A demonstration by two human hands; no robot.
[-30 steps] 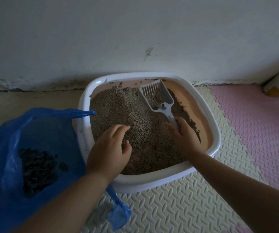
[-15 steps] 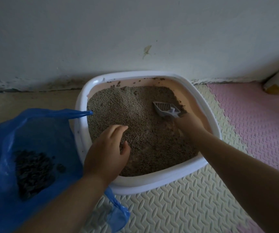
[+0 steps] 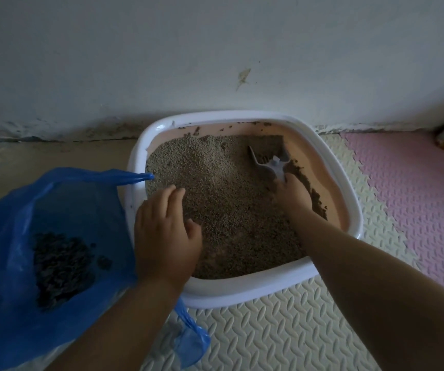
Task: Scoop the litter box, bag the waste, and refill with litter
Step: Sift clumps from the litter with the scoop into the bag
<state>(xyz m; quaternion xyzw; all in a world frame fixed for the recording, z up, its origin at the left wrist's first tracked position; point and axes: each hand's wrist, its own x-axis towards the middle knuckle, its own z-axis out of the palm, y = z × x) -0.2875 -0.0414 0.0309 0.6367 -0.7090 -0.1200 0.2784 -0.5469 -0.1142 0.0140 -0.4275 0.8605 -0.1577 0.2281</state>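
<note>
On the floor nearest the camera lies one cream mat point(image 3: 269, 330) with a pink mat point(image 3: 416, 183) joined on its right. To the left sits one blue bag point(image 3: 6, 236), its mouth open, with a single dark heap of waste point(image 3: 60, 263) inside; one of its handles drapes over the near-left rim of the one litter box point(image 3: 242, 293), white-rimmed and pink inside. Two hands reach into the box. The left hand point(image 3: 166, 236) is over the litter point(image 3: 228, 196) at the near-left, fingers loosely bent and grasping nothing, its forearm crossing the bag's edge. Farther in, the right hand point(image 3: 293, 194) clenches the handle of one pale scoop point(image 3: 267, 163), whose head is dug into the litter at the far right. Behind the box rises a scuffed wall point(image 3: 188, 62) bearing one small stain point(image 3: 243, 76)
</note>
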